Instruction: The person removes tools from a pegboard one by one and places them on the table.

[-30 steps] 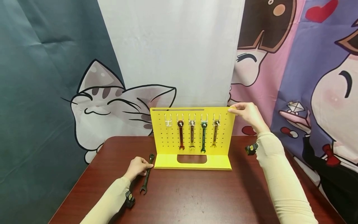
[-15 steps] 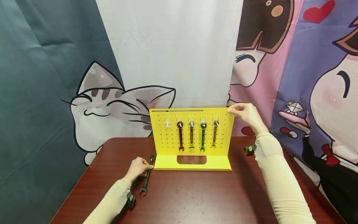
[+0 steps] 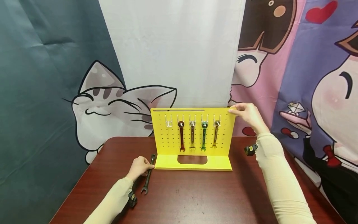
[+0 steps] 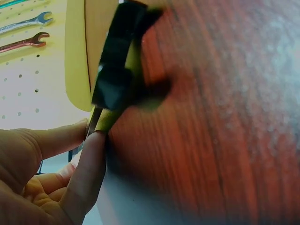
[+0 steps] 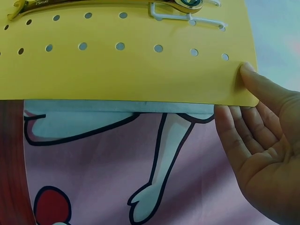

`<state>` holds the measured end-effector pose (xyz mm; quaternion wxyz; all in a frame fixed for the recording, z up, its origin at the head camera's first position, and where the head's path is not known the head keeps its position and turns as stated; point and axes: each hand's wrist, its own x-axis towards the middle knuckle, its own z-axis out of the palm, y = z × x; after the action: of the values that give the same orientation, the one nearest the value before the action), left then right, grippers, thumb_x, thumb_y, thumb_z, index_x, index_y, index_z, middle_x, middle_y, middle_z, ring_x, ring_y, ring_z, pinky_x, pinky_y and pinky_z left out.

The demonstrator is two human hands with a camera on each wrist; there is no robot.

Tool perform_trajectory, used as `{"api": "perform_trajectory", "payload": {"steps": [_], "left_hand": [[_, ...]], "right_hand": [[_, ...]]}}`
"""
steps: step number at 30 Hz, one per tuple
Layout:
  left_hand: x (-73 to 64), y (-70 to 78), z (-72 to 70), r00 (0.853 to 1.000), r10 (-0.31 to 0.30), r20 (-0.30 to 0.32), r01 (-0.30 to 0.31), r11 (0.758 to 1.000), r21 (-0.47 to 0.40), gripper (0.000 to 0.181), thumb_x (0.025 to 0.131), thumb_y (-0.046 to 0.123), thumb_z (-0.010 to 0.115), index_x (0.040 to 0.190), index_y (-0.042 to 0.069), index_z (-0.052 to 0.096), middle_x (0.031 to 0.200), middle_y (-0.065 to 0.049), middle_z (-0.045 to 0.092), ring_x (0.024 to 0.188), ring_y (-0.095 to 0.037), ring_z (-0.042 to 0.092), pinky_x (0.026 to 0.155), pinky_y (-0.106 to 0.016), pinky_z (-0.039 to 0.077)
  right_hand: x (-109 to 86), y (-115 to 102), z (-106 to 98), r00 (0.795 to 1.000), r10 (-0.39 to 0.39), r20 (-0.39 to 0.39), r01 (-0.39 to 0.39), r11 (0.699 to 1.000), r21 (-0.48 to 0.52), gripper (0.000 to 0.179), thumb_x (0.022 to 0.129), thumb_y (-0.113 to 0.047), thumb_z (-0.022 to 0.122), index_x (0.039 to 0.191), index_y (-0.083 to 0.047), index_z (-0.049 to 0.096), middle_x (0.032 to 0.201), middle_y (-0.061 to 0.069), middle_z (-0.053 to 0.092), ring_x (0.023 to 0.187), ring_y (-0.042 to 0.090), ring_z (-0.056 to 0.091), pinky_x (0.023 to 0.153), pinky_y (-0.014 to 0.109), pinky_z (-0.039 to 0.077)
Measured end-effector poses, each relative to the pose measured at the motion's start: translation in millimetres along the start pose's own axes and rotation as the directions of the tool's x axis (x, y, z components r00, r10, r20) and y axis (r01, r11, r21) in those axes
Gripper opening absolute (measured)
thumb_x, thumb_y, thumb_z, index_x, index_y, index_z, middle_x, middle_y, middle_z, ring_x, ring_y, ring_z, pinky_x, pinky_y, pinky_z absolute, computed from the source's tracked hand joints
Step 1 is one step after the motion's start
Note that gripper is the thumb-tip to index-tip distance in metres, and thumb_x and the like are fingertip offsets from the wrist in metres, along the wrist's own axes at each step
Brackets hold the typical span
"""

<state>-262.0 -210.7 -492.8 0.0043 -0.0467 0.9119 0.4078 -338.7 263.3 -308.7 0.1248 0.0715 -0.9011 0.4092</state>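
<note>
Gripping the dark wrench (image 3: 147,179), the left hand (image 3: 139,168) has thumb and fingertips pinched on the shaft, closer to the ring end than the forked end. Wrench position: just left of the yellow board's (image 3: 169,137) base, low at the table (image 3: 193,199); can't tell if it touches the wood. Long axis runs roughly front to back, ring end away from the person and leaning a bit right, forked end toward the person.

Key relation: the bare hook (image 3: 169,125), leftmost in the row, sits above, beyond and right of that grip. Left hand is the nearer one. Red (image 3: 182,137), silver (image 3: 192,137), green (image 3: 204,137) and gold (image 3: 216,135) wrenches hang ring end up, so the held one's axis doesn't match theirs.

Right hand (image 3: 247,113) grips the board's upper right corner, thumb in front, fingers behind.

Diff vs one second ago: next to nothing. Same grips, same wrench angle, hook still bare. Slight shift of the whole head view is probably head motion.
</note>
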Motion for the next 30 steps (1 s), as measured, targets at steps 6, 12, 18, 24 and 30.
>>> {"api": "perform_trajectory", "payload": {"steps": [6, 12, 18, 24, 30], "left_hand": [[0.1, 2.6, 0.5, 1.0, 0.007, -0.002, -0.007, 1.0, 0.002, 0.02, 0.081, 0.008, 0.083, 0.072, 0.0, 0.067, 0.066, -0.009, 0.064, 0.046, -0.014, 0.06, 0.044, -0.028, 0.055], [0.1, -1.1, 0.7, 1.0, 0.013, 0.004, -0.013, 0.999, -0.032, 0.018, 0.081, 0.006, 0.083, 0.073, -0.001, 0.068, 0.067, -0.009, 0.064, 0.048, -0.015, 0.061, 0.045, -0.028, 0.055], [3.5, -6.8, -0.3, 0.998, 0.063, 0.004, -0.063, 0.996, -0.06, 0.015, 0.08, 0.002, 0.083, 0.084, -0.004, 0.07, 0.074, -0.007, 0.067, 0.055, -0.017, 0.065, 0.052, -0.031, 0.058], [7.9, -10.8, -3.4, 0.99, 0.138, 0.013, -0.138, 0.99, -0.007, 0.02, 0.08, 0.002, 0.083, 0.093, -0.006, 0.07, 0.075, -0.005, 0.069, 0.061, -0.017, 0.065, 0.058, -0.031, 0.057], [14.4, -7.6, -8.4, 0.971, 0.24, 0.016, -0.24, 0.971, 0.021, 0.023, 0.082, 0.004, 0.081, 0.103, -0.004, 0.072, 0.091, -0.01, 0.073, 0.081, -0.022, 0.069, 0.073, -0.038, 0.058]], "right_hand": [[0.4, 1.6, -0.7, 1.0, -0.012, -0.009, 0.012, 1.0, -0.005, 0.046, 0.091, -0.046, 0.074, 0.117, -0.008, 0.073, 0.11, 0.015, 0.073, 0.1, 0.031, 0.065, 0.093, 0.046, 0.048], [0.7, 1.9, 0.1, 1.0, -0.016, -0.012, 0.016, 1.0, -0.013, 0.045, 0.091, -0.045, 0.074, 0.116, -0.008, 0.073, 0.108, 0.014, 0.073, 0.098, 0.029, 0.065, 0.091, 0.044, 0.048], [0.4, 1.1, -0.3, 1.0, -0.007, -0.007, 0.007, 1.0, -0.005, 0.046, 0.091, -0.046, 0.074, 0.117, -0.008, 0.073, 0.109, 0.015, 0.073, 0.099, 0.03, 0.065, 0.091, 0.045, 0.048], [0.3, 0.4, -0.2, 1.0, 0.0, -0.001, 0.0, 1.0, 0.005, 0.048, 0.091, -0.046, 0.074, 0.118, -0.008, 0.072, 0.113, 0.017, 0.072, 0.102, 0.031, 0.064, 0.094, 0.047, 0.047], [0.3, 0.4, 0.1, 1.0, 0.019, 0.011, -0.019, 1.0, 0.008, 0.05, 0.09, -0.048, 0.074, 0.119, -0.007, 0.072, 0.114, 0.017, 0.071, 0.104, 0.033, 0.064, 0.097, 0.051, 0.047]]}}
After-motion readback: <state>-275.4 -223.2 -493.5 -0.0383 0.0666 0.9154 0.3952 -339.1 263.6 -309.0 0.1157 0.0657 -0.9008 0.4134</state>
